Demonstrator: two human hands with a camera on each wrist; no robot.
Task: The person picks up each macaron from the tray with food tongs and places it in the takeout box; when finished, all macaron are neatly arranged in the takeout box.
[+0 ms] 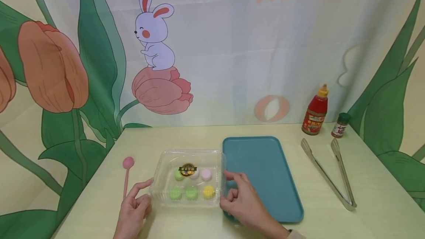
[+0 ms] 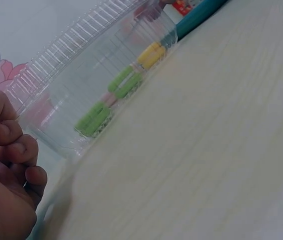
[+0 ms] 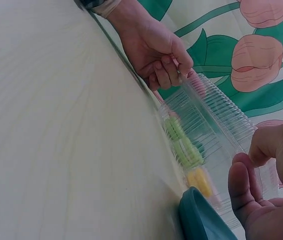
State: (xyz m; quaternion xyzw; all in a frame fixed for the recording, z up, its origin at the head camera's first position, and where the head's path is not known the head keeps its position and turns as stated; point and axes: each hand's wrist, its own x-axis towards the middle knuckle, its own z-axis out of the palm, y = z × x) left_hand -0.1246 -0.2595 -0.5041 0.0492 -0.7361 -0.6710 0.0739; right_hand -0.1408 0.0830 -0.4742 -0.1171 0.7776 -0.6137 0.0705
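Observation:
A clear plastic clamshell box (image 1: 190, 154) sits on the table, its lid down and a black and gold sticker (image 1: 187, 169) on top. Through the plastic show several macarons, among them a green macaron (image 1: 191, 193), a pink macaron (image 1: 206, 175) and a yellow macaron (image 1: 208, 192). My left hand (image 1: 133, 209) grips the box's left edge near the front corner, index finger at the rim and the other fingers curled. At the right edge, my right hand (image 1: 244, 202) holds the rim between thumb and index finger, as the right wrist view also shows.
Right of the box, partly under my right hand, lies a blue tray (image 1: 265, 180). Metal tongs (image 1: 327, 174) rest spread farther right, with a red sauce bottle (image 1: 314, 115) and a green-capped jar (image 1: 340, 125) behind. On the left lies a pink spoon (image 1: 128, 162).

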